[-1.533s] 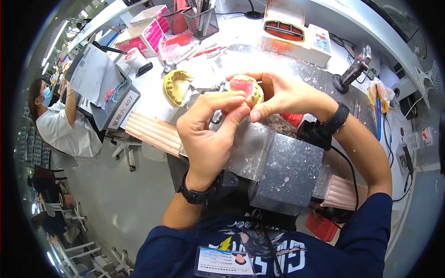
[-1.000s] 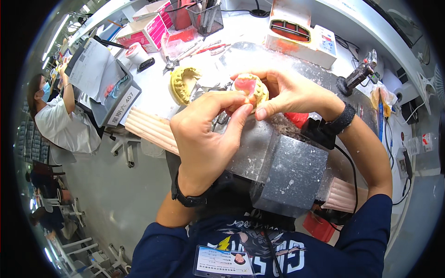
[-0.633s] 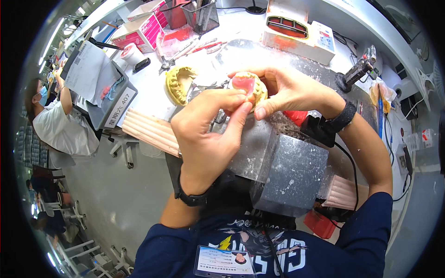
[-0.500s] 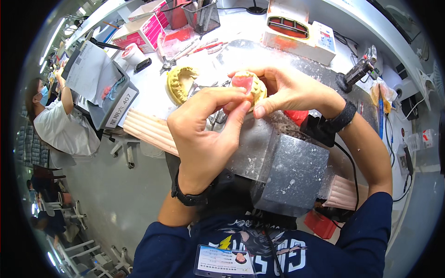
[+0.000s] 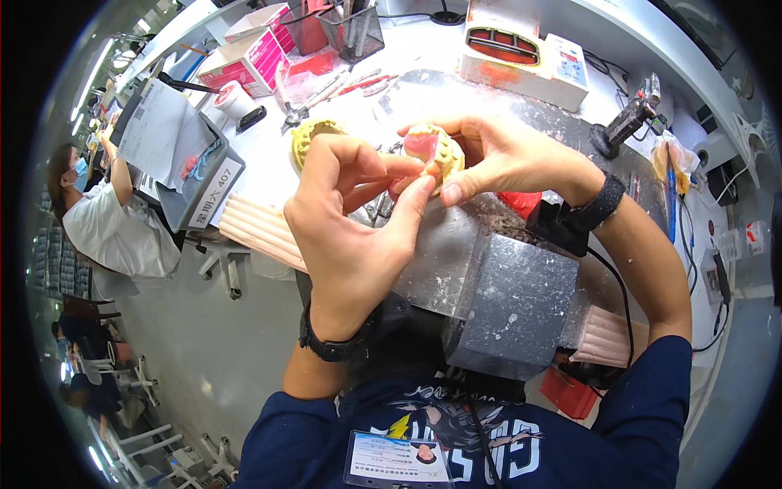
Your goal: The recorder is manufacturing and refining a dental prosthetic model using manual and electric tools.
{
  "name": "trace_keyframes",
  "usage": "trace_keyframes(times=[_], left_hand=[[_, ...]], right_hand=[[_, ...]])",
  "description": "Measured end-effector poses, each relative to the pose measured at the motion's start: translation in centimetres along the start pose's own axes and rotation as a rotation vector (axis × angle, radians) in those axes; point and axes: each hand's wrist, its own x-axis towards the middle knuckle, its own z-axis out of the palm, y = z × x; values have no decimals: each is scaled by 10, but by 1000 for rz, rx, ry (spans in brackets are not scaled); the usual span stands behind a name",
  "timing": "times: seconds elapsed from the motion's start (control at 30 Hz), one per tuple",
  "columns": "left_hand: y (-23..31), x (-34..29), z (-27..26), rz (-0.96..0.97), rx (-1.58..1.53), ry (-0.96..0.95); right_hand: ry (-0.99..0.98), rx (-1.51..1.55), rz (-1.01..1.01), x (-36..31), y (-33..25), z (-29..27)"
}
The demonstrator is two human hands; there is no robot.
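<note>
1. R hand [image 5: 521, 159]: fingers & thumb wrap the yellow tooth model [image 5: 450, 155] & hold it up over the surface [image 5: 423, 49].
2. L hand [image 5: 358, 216]: thumb & finger pinch the model's L edge, w/ the tips hiding what's between. The pink patch [image 5: 420, 145] is on the model, just by the tips.
3. Next to the L hand: a 2nd yellow model [image 5: 308, 138], part hid by it.
4. Farther up: a white jar [image 5: 235, 102] w/ a red top. Can't see in.
5. Behind the jar: a pink & white box [image 5: 244, 65]. Can't tell what's inside.
6. Near that box: a mesh cup [image 5: 358, 37] w/ pens or tools standing in it.
7. Up & R: a white box [image 5: 521, 77], top open, red stuff & dark bars inside.
8. Far L: a gray bin [image 5: 228, 153] w/ papers [image 5: 159, 134] & pink & blue bits [image 5: 198, 163].
</note>
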Motion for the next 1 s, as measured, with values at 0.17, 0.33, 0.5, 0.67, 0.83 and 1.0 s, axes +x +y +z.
trace_keyframes(times=[0.17, 0.33, 0.5, 0.67, 0.83, 1.0], left_hand=[[10, 9, -3, -94, 73, -81], [13, 15, -6, -137, 90, -123], [18, 12, -17, -117, 88, -114], [1, 32, -69, 247, 446, -404], [-42, 28, -68, -47, 122, -393], [-37, 11, -55, -141, -1, -420]], right_hand=[[-6, 12, -2, 0, 1, -2], [-2, -66, 67, 1, -1, -4], [8, -70, 6, -2, -5, -5], [-5, -243, -147, 8, -7, -38], [-23, -135, -103, 39, -20, -30], [-166, -23, -26, 54, -35, -13]])
